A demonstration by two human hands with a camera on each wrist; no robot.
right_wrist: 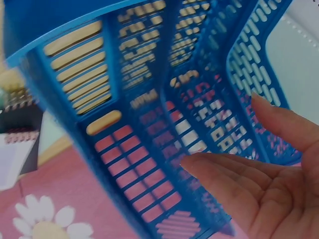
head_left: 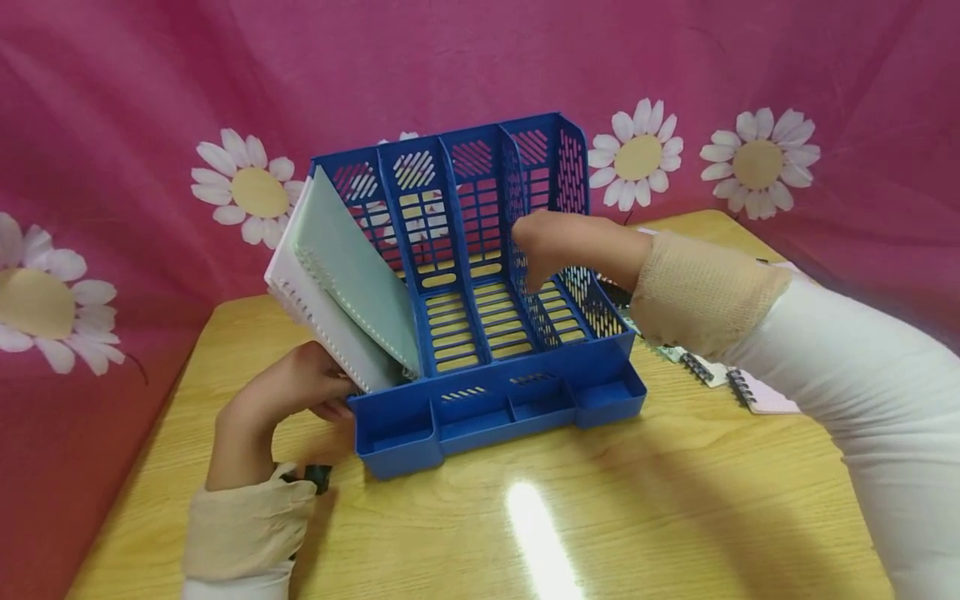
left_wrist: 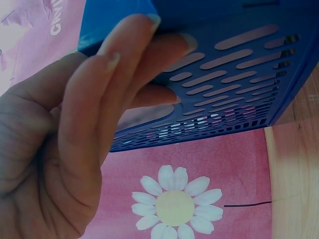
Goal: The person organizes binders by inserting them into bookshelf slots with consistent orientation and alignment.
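A blue slatted file rack (head_left: 491,375) with several upright compartments stands on the table, small trays along its front. In its leftmost compartment a white spiral notebook (head_left: 318,321) and a pale green spiral notebook (head_left: 360,279) lean to the left. My left hand (head_left: 300,387) is at the rack's lower left front corner, its fingers against the perforated outer side wall (left_wrist: 224,74). Over the right-hand compartments reaches my right hand (head_left: 558,242), beside a divider. The right wrist view shows its thumb and fingers (right_wrist: 234,184) spread apart, holding nothing.
Several small spiral notepads (head_left: 757,392) lie on the wooden table (head_left: 465,525) right of the rack. A pink cloth (head_left: 450,58) with white daisies hangs behind the table. A small dark object (head_left: 318,477) shows at the left wrist.
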